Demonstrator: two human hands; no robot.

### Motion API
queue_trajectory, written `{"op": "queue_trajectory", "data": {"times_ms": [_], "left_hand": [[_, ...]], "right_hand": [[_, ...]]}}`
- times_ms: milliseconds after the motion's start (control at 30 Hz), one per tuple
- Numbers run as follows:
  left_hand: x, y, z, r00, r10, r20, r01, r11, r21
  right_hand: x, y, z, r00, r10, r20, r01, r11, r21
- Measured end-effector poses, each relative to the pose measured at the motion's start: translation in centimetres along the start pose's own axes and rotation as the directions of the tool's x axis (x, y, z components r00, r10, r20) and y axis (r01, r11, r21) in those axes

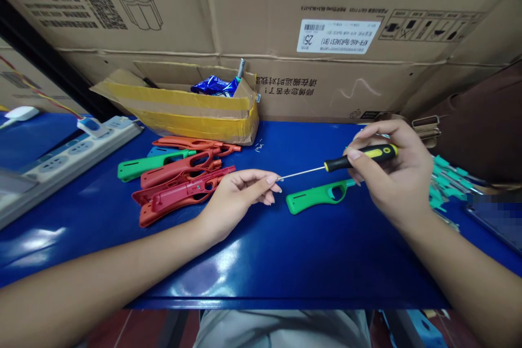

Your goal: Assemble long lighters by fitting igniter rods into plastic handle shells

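Observation:
My right hand (pixel 393 168) is closed around the black and yellow handle of a screwdriver (pixel 361 158), whose thin shaft points left. At its tip, the fingers of my left hand (pixel 240 196) are pinched together; whether they also hold a small screw there I cannot make out. Just below the shaft, a green lighter casing (pixel 314 198) lies on the blue table. Left of my left hand is a pile of casings: a red casing half (pixel 175 196) with its hollow side up, a green casing (pixel 138 167) and several orange and red ones.
A taped cardboard box (pixel 196 119) holding a blue packet stands behind the pile. Small white pins (pixel 259 146) lie near it. A power strip (pixel 77 149) runs along the left. Teal-tipped metal rods (pixel 448 176) and a dark phone (pixel 495 223) are at the right.

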State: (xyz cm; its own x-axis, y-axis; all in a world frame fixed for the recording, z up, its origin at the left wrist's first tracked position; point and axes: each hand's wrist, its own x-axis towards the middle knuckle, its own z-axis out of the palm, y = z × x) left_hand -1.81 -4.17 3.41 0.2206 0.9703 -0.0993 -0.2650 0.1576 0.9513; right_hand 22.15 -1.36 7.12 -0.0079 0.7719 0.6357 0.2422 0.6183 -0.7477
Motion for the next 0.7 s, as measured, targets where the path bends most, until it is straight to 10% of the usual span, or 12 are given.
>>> {"op": "queue_trajectory", "data": {"times_ms": [700], "left_hand": [[0.13,0.0,0.04,0.994,-0.108,0.01,0.107,0.967,-0.233]], "right_hand": [[-0.25,0.22,0.16,0.999,0.019,-0.048,-0.022,0.998,-0.06]]}}
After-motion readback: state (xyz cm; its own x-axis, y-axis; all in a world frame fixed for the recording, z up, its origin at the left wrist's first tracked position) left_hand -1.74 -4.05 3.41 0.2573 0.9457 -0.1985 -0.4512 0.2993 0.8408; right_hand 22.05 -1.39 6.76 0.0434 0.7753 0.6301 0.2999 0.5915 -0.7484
